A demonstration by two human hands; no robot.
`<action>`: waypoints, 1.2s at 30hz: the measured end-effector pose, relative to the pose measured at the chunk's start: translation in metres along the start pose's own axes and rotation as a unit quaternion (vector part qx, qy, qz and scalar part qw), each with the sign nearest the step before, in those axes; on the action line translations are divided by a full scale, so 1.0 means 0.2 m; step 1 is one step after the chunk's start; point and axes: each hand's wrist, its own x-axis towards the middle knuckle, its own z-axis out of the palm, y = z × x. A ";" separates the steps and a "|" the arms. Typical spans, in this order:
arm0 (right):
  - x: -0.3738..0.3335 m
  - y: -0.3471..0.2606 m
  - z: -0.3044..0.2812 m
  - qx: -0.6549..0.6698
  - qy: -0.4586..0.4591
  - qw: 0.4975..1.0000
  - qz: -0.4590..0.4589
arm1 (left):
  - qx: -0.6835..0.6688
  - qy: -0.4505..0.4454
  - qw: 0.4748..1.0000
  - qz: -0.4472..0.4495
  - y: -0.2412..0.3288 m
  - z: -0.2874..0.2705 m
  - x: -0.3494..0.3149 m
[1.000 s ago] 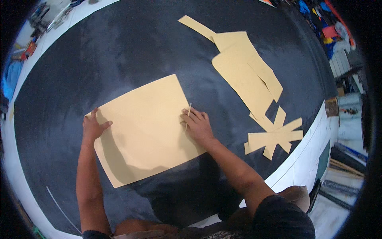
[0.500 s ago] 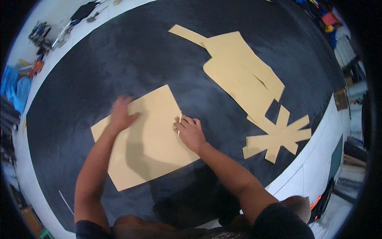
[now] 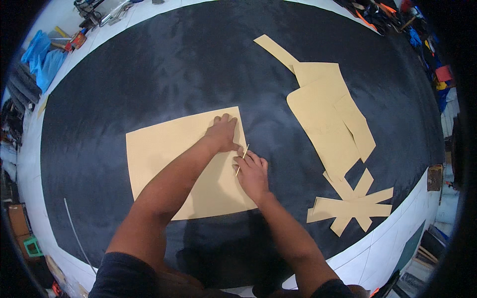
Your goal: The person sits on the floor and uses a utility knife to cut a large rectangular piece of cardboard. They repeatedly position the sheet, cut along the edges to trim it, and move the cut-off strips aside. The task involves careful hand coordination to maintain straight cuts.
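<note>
A tan, nearly square sheet of card or thick paper (image 3: pixel 164 154) lies flat on a black covering. My left hand (image 3: pixel 223 132) presses on it near its far right corner, fingers spread, thumb toward my right hand. Along the sheet's right edge rests my right hand (image 3: pixel 253 175), with a thin, pale yellow pencil-like stick (image 3: pixel 247 148) held between its fingers. The stick slants across the fingers, its upper end close to my left thumb. Whether its tip touches the sheet, I cannot tell.
To the right lie large overlapping tan cut pieces (image 3: pixel 323 119), with a fan of several tan strips (image 3: pixel 353 207) nearer me. The black covering (image 3: pixel 149 64) spreads over a white tiled floor (image 3: pixel 35 179). A blue plastic bag (image 3: pixel 47 59) sits at far left, a green stool (image 3: pixel 33 247) near left.
My left hand has gone from the sheet's left side across to its right edge, beside my right hand. The right hand keeps the stick at that edge. The whole view has turned somewhat.
</note>
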 end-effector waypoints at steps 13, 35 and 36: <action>0.59 0.26 -0.12 0.170 0.044 0.978 0.113 | 0.037 0.005 0.999 -0.015 0.02 -0.04 -0.01; 0.76 0.28 -0.09 0.047 -0.011 0.997 -0.055 | 0.048 -0.007 0.998 -0.035 0.02 -0.05 0.01; 0.70 0.21 -0.13 0.026 -0.052 0.998 -0.029 | 0.051 -0.007 0.998 -0.036 0.01 -0.04 0.01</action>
